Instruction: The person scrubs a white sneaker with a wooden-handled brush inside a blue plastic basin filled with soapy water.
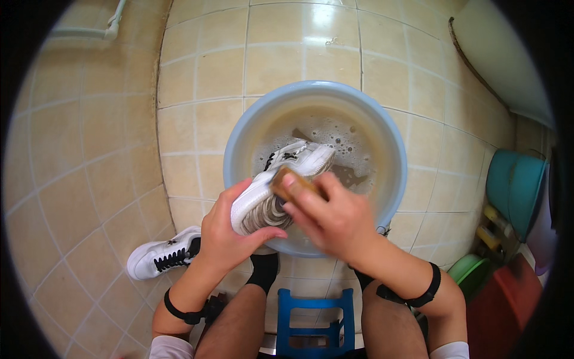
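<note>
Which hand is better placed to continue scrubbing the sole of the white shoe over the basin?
Probably the right hand: it holds the brush on the shoe, while the left hand grips the heel.

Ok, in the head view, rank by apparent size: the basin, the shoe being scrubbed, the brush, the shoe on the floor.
1. Basin
2. Shoe being scrubbed
3. Shoe on the floor, partly hidden by the left hand, so unsure against the other shoe
4. Brush, mostly under the right hand

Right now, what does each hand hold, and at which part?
The left hand grips the white shoe at its heel end; the right hand holds a brush from above.
</note>
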Tool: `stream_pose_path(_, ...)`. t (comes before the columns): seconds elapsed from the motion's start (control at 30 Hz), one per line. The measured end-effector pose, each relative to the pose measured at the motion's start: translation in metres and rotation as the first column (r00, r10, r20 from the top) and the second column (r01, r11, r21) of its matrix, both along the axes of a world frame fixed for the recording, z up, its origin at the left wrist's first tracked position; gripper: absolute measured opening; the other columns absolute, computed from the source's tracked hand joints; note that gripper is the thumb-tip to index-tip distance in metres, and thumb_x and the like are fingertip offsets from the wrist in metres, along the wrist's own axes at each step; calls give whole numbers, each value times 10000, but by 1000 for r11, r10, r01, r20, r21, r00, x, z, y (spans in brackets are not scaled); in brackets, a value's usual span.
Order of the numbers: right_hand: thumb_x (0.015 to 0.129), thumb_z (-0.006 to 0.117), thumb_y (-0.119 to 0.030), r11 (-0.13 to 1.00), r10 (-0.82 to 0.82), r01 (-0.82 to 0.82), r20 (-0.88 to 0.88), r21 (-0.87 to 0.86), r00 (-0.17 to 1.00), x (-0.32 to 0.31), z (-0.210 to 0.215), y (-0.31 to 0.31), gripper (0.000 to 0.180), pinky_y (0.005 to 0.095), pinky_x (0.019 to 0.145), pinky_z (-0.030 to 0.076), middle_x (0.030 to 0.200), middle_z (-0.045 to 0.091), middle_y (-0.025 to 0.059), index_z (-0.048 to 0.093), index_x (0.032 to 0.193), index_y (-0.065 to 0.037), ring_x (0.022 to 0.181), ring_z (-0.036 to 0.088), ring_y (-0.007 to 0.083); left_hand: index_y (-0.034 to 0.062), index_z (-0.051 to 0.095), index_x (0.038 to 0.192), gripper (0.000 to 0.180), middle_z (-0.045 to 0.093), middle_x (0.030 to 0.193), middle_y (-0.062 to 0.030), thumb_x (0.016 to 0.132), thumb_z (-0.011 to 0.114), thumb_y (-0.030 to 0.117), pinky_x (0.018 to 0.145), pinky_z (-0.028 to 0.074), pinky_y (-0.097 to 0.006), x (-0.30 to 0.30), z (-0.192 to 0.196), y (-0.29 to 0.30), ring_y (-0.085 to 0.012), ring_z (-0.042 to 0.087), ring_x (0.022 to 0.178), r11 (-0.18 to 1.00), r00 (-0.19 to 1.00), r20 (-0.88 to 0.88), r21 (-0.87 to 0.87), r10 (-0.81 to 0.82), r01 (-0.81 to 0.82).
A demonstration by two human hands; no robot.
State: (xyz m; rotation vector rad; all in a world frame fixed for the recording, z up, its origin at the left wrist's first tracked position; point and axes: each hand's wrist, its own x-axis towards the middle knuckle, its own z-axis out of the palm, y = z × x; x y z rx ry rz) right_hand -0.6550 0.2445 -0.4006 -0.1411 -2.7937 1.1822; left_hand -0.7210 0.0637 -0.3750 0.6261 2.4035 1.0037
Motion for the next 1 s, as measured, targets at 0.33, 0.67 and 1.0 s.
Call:
stream_pose_path(0.33,775,677,-181,999,-25,29,86,-44,996,2,-43,19,338,333,513,478,772,531,93,609,1101,-125,583,568,244,-5,507,1152,788,622,1061,-138,525,881,291,840,480,-315,-7,-5,-14,-214,610,979,992,983,132,-29,129,-126)
stream_pose_path(0.67,838,615,-260,609,-395,725,669,-322,630,33,-116,40,394,331,765,457,934,617,177,517,1133,-18,828,596,272,-23,516,1144,718,533,1091,-159,823,485,619,961,368,-381,-15,-8,-29,-267,518,1049,940,938,82,20,337,-340)
stream_pose_path(1.0,873,563,-270,600,-167,761,892,-247,421,23,-103,22,432,427,733,445,903,603,227,432,1179,6,841,594,341,55,91,1438,1087,452,1232,-282,705,165,854,1033,186,-601,-10,1,-30,-457,439,1143,259,191,588,593,-786,-762)
